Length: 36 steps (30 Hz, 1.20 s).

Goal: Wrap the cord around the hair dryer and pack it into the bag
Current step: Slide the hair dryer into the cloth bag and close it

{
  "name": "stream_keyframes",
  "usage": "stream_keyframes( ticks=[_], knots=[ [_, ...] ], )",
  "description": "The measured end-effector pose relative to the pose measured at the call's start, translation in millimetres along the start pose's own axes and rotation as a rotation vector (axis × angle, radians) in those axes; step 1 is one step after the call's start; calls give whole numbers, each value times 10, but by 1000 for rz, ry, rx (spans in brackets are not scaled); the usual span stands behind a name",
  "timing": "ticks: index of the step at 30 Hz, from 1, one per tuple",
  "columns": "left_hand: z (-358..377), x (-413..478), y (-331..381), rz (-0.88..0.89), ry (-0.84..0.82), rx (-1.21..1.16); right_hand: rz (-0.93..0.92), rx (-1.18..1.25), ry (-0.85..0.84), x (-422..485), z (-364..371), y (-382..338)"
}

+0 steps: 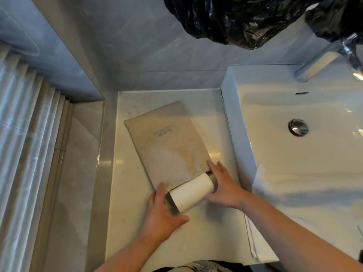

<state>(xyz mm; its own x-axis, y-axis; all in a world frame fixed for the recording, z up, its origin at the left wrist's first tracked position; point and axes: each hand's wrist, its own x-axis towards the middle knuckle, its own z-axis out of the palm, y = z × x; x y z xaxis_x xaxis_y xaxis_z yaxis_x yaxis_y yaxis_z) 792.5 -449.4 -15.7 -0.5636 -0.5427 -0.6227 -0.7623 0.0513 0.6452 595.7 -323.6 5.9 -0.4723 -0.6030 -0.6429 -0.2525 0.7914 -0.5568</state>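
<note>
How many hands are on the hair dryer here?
2. The left hand holds the hair dryer at its lower-left end; the right hand presses its upper-right end by the bag.

Two hands at one table [137, 232], a left hand [163, 211] and a right hand [224, 185]; one white hair dryer [191, 192]; one beige bag [169, 146]; one sink [275, 154], one tap [322, 63], one drain [298, 127]; one black plastic sack [245, 18]; one white cloth [261, 193].
</note>
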Motion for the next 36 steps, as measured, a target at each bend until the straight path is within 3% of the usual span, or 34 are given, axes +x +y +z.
stream_keyframes(
  ticks=[2, 7, 20, 32, 34, 36],
  knots=[
    [29, 70, 10, 44, -40, 37, -53, -106, -38, 56, 8, -40],
    [-8, 186, -19, 123, -4, -17, -9, 63, 50, 53, 68, -73],
    [-205, 217, -14, 46, 186, 84, -102, 64, 117, 35, 66, -167],
    [-360, 342, 8, 207, 44, 133, -46, 90, 161, 21, 191, -105],
    [-377, 358, -40, 246, 31, 175, -138, -139, 245, -2, 198, -104],
    [-376, 362, -70, 265, 21, 185, -376, -570, 336, 9, 277, -97]
  ],
)
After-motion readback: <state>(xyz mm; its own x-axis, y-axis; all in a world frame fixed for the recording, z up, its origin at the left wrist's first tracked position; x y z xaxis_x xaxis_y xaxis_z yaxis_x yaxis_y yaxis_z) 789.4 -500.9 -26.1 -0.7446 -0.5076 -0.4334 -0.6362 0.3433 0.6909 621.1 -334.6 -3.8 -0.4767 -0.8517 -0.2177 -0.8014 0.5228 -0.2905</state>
